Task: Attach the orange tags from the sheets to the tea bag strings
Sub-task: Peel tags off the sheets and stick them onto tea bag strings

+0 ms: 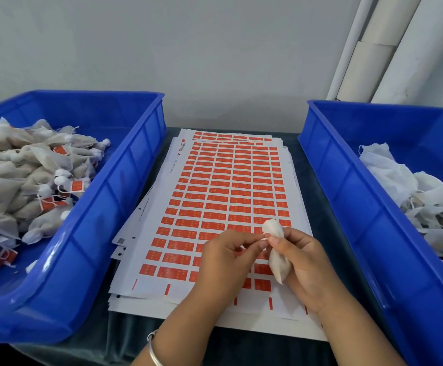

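Here — two hands (pixel 262 256), one tea bag (pixel 277 249)

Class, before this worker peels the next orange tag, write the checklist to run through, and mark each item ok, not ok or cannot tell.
1. Tea bag held in the right hand: ok.
2. String end pinched by the left hand: cannot tell, too fine to see.
3. Orange tags left on the top sheet: ok, many rows.
4. Tag already on this bag: cannot tell.
5. Left bin has room for tagged bags: ok.
6. Untagged bags waiting in the right bin: ok.
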